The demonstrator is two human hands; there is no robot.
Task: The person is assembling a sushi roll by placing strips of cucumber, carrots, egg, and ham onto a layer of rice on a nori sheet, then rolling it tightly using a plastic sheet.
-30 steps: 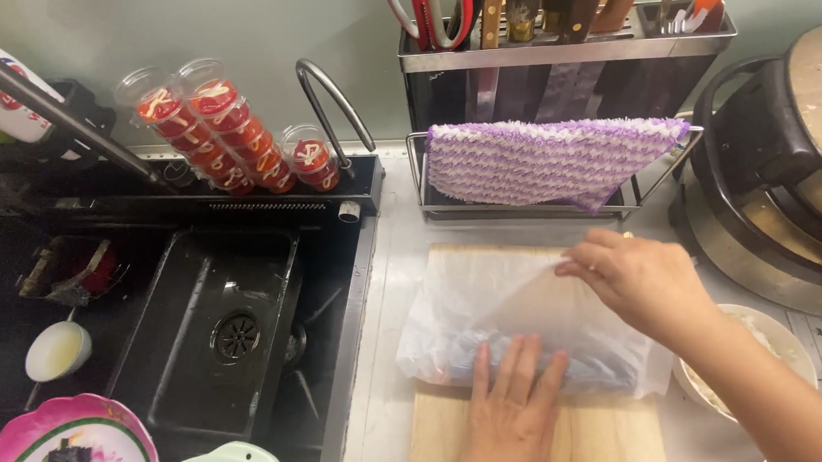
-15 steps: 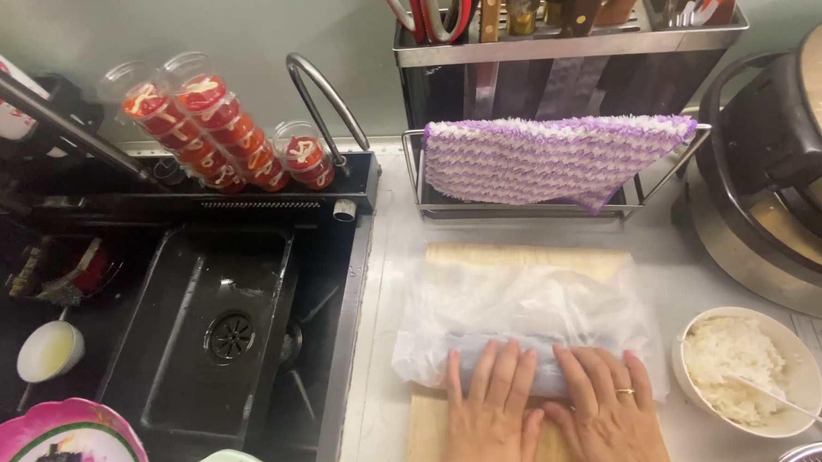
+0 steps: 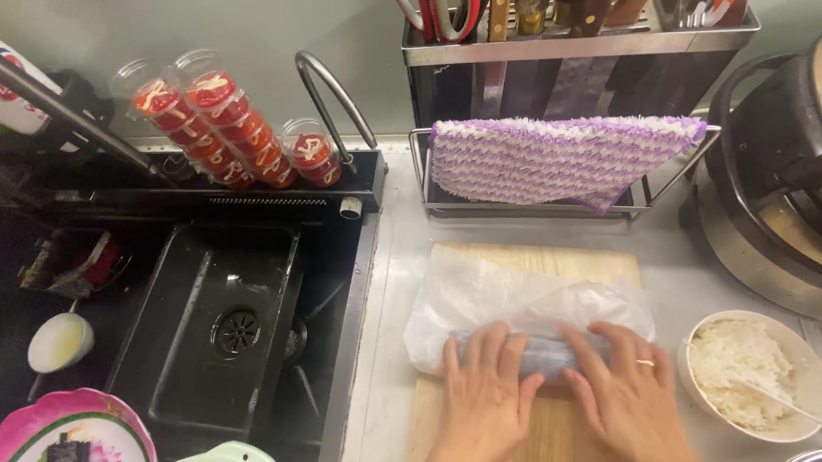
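Centrally, a wrapped roll (image 3: 536,350) is pressed flat on the cutting board (image 3: 560,263) by the left hand (image 3: 484,385) and right hand (image 3: 626,390), fingers spread. Rice is held in the bowl (image 3: 757,375) right of the board. Since half a second earlier, both hands are kept on the roll.

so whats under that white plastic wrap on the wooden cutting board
Through the thin white plastic wrap a dark cylindrical roll shows, pressed by the left hand and right hand. The pale wooden cutting board lies beneath. The roll's filling is hidden.
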